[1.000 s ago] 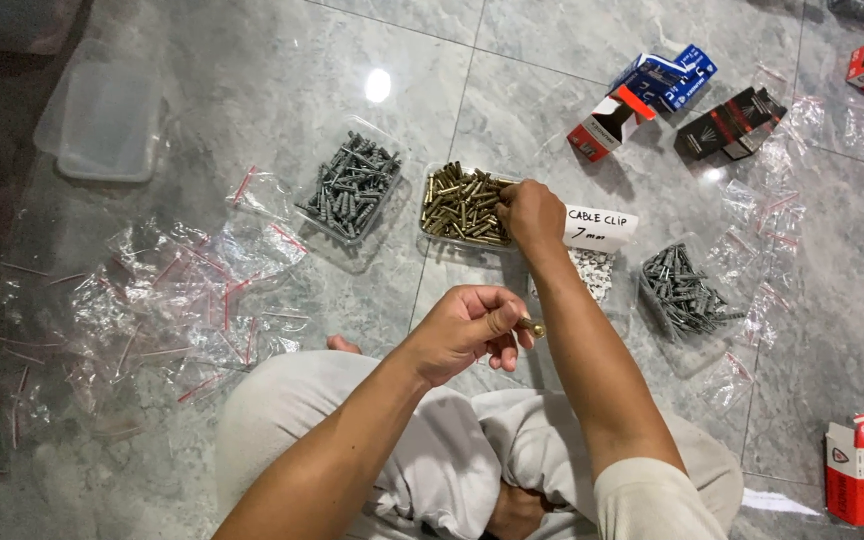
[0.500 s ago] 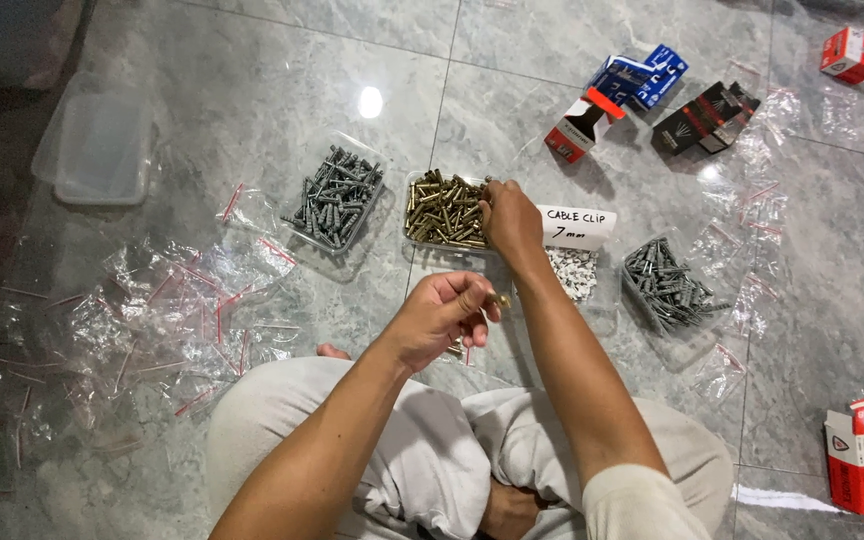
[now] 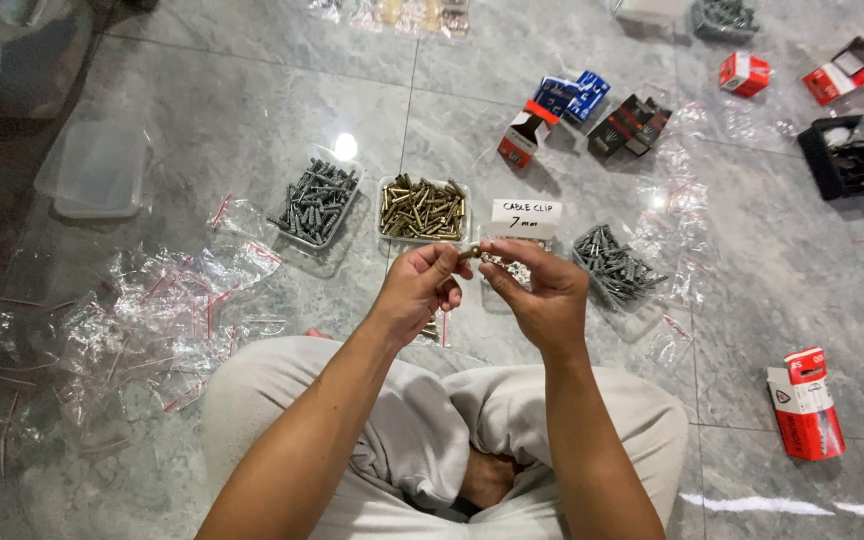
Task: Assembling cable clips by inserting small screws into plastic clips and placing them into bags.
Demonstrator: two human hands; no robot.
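Both hands now meet just in front of the tray of brass screws (image 3: pixel 422 208), the left hand (image 3: pixel 417 290) and right hand (image 3: pixel 542 290) pinching one small brass piece (image 3: pixel 469 253) between their fingertips. A second ago the right hand was reaching into that tray; it has drawn back, so a picked piece looks to be passing from one hand to the other. Left of the tray sits a tub of grey plugs (image 3: pixel 315 200); further left lie clear bags (image 3: pixel 142 310).

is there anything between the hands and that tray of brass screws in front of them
Nothing visible. Both hands, left hand and right hand, pinch a small brass piece just short of the brass screw tray; only bare floor lies between.
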